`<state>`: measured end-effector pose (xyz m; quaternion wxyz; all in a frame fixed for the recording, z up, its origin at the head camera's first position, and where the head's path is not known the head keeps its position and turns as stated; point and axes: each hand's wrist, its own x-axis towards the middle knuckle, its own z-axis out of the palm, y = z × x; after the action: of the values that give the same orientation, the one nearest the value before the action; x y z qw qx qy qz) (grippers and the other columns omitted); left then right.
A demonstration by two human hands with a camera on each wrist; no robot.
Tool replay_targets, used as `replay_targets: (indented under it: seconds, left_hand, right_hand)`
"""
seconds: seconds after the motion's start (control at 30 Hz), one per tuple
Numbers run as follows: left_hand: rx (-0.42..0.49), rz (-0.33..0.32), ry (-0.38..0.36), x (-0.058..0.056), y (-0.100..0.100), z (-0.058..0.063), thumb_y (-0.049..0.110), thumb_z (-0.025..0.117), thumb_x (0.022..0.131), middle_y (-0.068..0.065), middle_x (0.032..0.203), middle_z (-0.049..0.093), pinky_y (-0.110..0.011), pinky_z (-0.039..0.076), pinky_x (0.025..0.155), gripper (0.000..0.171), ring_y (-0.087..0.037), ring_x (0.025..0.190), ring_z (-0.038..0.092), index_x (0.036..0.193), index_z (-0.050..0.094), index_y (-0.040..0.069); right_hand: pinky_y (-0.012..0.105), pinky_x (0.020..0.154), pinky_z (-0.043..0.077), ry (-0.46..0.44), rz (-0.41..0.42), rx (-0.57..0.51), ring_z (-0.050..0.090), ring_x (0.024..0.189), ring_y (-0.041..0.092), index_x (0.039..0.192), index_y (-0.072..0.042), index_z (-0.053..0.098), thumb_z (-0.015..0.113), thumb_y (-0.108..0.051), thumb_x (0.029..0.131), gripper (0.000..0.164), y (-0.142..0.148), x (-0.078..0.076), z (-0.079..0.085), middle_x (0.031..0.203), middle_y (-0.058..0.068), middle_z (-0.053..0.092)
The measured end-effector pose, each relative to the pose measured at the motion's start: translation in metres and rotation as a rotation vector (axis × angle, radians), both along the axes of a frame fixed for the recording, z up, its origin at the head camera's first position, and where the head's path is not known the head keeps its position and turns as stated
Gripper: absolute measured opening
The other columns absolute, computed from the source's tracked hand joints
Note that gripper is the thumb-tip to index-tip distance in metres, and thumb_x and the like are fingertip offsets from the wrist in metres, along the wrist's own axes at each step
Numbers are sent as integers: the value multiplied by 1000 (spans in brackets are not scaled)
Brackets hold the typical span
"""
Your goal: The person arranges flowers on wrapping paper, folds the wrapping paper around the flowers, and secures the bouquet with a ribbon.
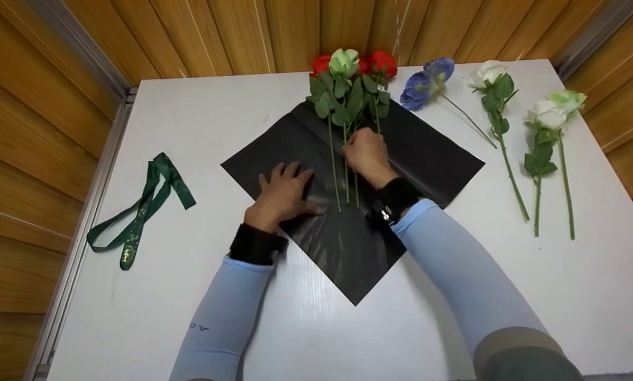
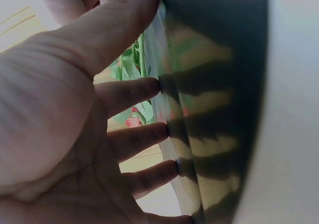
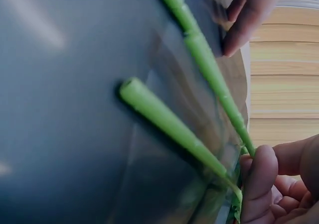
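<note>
A dark sheet of wrapping paper (image 1: pixel 438 153) lies cornerwise on the white table, its surface shiny and creased. Across its upper part lie red roses (image 1: pixel 383 63) and a pale green rose (image 1: pixel 343 62), blooms past the far corner and stems pointing toward me. My right hand (image 1: pixel 368 152) pinches a green rose stem (image 3: pixel 205 59) between thumb and finger, just below the leaves. Another cut stem (image 3: pixel 169 124) lies beside it in the right wrist view. My left hand (image 1: pixel 283 197) spreads its fingers over the paper's left side, fingertips (image 2: pixel 162 129) pressing on it.
A green ribbon (image 1: pixel 147 203) with gold print lies folded at the left. To the right are a blue-purple flower (image 1: pixel 418 89), a white rose (image 1: pixel 487 73) and two more pale roses (image 1: pixel 546 114) on stems. Wooden panelling (image 1: pixel 290 32) stands behind the table.
</note>
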<state>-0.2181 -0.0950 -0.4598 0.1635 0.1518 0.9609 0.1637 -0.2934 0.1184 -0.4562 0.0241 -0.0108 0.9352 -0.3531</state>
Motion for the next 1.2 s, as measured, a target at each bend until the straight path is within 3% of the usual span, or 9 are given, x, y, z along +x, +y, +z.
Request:
replay_targets:
  seconds: [0.37, 0.6, 0.7, 0.8, 0.97, 1.07, 1.2]
  left_hand:
    - [7, -4, -14, -1, 4, 0, 58, 82, 87, -15, 174, 23, -80, 13, 120, 98, -46, 161, 13, 166, 36, 22]
    - [-1, -5, -13, -2, 4, -1, 59, 81, 88, -15, 175, 23, -80, 14, 120, 98, -46, 161, 14, 166, 36, 23]
    - [0, -3, -10, -2, 4, -1, 59, 81, 87, -14, 174, 23, -80, 14, 120, 97, -46, 161, 14, 166, 37, 23]
    - [1, 0, -7, -2, 4, -1, 60, 81, 87, -14, 174, 24, -80, 14, 120, 97, -46, 161, 14, 165, 38, 23]
    - [-4, 2, -9, -1, 3, -1, 60, 81, 87, -14, 174, 24, -79, 13, 120, 98, -45, 161, 13, 166, 37, 23]
    - [-3, 0, -9, -1, 2, -1, 60, 81, 87, -14, 174, 23, -79, 13, 121, 98, -44, 162, 13, 166, 37, 23]
    - [1, -1, -8, -1, -1, -1, 62, 80, 87, -13, 175, 22, -79, 13, 121, 98, -44, 162, 13, 166, 36, 24]
  right_hand:
    - [32, 51, 36, 86, 31, 128, 42, 44, 17, 55, -20, 36, 59, -8, 96, 48, 0, 1, -6, 49, -4, 33]
    - [32, 51, 34, 134, 29, 95, 38, 46, 15, 60, -21, 33, 66, -12, 98, 51, -1, 4, -8, 54, -5, 26]
    - [32, 51, 34, 125, 16, 80, 39, 45, 15, 60, -20, 37, 68, -18, 100, 51, 0, 3, -8, 53, -4, 31]
    - [35, 54, 40, 120, -6, 77, 48, 50, 20, 63, -15, 50, 67, -22, 102, 42, 3, 5, -5, 56, 1, 45]
    - [45, 73, 56, 165, -8, 83, 69, 75, 30, 98, -4, 75, 65, -25, 104, 24, 17, 16, 3, 88, 13, 74]
    - [48, 77, 57, 227, 6, 67, 72, 82, 34, 108, 0, 76, 64, -24, 105, 26, 35, 26, 7, 97, 17, 77]
    - [50, 75, 56, 341, -17, 51, 72, 81, 37, 103, 2, 77, 67, -19, 103, 23, 67, 36, 12, 93, 20, 77]
